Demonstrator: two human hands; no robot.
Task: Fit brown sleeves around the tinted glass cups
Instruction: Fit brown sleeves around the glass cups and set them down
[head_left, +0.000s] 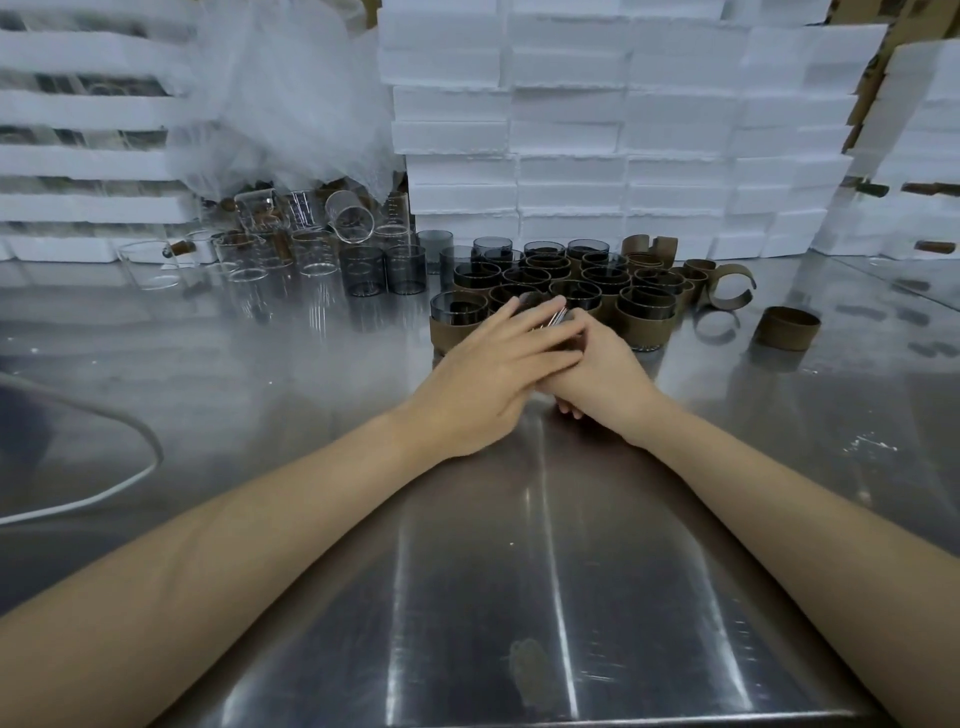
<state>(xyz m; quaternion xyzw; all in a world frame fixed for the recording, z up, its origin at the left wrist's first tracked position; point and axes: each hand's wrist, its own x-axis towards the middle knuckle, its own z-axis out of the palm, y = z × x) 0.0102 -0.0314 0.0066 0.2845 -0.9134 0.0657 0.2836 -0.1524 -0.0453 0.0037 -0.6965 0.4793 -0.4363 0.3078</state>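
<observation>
1. The right hand (605, 371) sat just right of frame centre. Its fingers were curled under and round a tinted glass cup (563, 332), of which only a dark sliver and a glinting rim showed between the hands.
2. The left hand (493, 376) lay over the cup from the left, with its fingers nearly straight across the top and blurred at the tips. Whether a sleeve was already on this cup could not be told.
3. The step looked like seating a sleeve. Doing it well probably meant steadying the glass in the right hand, keeping the band level and easing it on evenly. The elbows also needed to stay clear of the neighbouring cups.
4. Just beyond the fingertips stood a tight cluster of sleeved cups (587, 283), and one of them sat beside the left fingers.
5. To the right of that cluster lay loose brown sleeves (787, 327). To its left stood bare tinted cups (384, 270), then clear glass cups (249, 254).
6. All of this rested on a steel bench (519, 571), with white foam blocks (571, 130) stacked behind across the top of the frame.
</observation>
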